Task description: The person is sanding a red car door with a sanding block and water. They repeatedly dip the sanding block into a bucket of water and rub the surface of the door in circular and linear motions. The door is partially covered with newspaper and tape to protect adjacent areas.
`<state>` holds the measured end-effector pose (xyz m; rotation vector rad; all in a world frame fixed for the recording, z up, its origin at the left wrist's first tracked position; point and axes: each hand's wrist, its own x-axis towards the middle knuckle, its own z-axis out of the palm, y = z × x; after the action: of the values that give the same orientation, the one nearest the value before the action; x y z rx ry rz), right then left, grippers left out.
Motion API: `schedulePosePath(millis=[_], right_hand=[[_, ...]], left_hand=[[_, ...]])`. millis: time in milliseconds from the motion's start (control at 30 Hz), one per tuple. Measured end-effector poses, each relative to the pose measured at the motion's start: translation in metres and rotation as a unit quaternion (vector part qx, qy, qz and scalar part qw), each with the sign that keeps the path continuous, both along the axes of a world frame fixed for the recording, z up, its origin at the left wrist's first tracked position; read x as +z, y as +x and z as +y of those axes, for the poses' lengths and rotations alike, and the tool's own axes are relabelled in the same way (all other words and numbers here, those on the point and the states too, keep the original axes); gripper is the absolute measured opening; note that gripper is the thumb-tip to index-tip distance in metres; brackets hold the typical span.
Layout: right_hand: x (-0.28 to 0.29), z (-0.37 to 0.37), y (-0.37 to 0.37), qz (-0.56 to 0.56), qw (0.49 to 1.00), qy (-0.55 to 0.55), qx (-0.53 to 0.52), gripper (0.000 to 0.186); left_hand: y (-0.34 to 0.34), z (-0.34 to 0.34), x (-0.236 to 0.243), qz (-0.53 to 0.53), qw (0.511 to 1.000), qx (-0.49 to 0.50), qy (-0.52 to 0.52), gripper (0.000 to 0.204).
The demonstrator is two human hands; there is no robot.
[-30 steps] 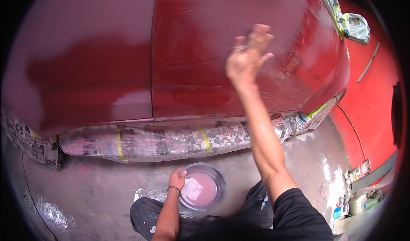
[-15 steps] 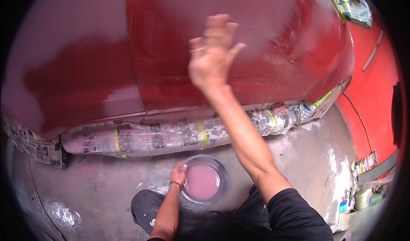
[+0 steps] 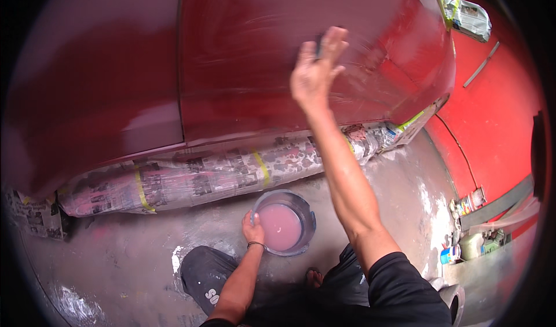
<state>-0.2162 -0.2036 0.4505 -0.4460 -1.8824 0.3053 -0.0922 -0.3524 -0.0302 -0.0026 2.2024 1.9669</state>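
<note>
My right hand [image 3: 315, 75] lies against the dark red car door [image 3: 243, 83], fingers stretched with a gap between them. In that gap shows a small dark piece of what looks like sandpaper [image 3: 319, 44], mostly hidden under the fingers. Pale wet streaks mark the paint around the hand. Low down, my left hand [image 3: 253, 229] grips the near-left rim of a grey plastic bucket [image 3: 308, 214], fingers outside and thumb toward the rim. Cloudy pink water [image 3: 279, 227] fills its lower part. The bucket stands on the floor between my knees.
Newspaper masking [image 3: 202, 173] held with yellow tape covers the car's lower edge. A wrapped side mirror [image 3: 470, 20] juts out at upper right. Beyond is a bright red panel [image 3: 492, 112], with cans and bottles [image 3: 472, 246] at right. The wet grey floor [image 3: 133, 257] has white patches.
My right hand has moved right and a little lower across the door, and the dark piece between its fingers now shows. My left hand stays on the bucket rim. The view has shifted.
</note>
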Motion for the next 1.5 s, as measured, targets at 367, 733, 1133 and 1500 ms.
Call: schedulePosePath(millis=[367,733,1133,1500], right_hand=[[0.031,0.052,0.022,0.013,0.99,-0.135,-0.038,0.076],[0.054,0.322,0.118,0.091,0.978,-0.18,0.052,0.08],[0.045,0.36,0.119,0.076,0.978,0.189,-0.043,0.065],[0.132,0.377,0.112,-0.015,0.93,0.367,-0.011,0.068]], left_hand=[[0.005,0.041,-0.011,-0.031,0.996,-0.046,0.075,0.042],[0.04,0.079,0.004,-0.057,0.992,-0.037,0.11,0.042],[0.065,0.109,0.015,-0.088,0.982,0.055,0.16,0.041],[0.113,0.185,0.02,0.027,0.975,0.189,-0.111,0.046]])
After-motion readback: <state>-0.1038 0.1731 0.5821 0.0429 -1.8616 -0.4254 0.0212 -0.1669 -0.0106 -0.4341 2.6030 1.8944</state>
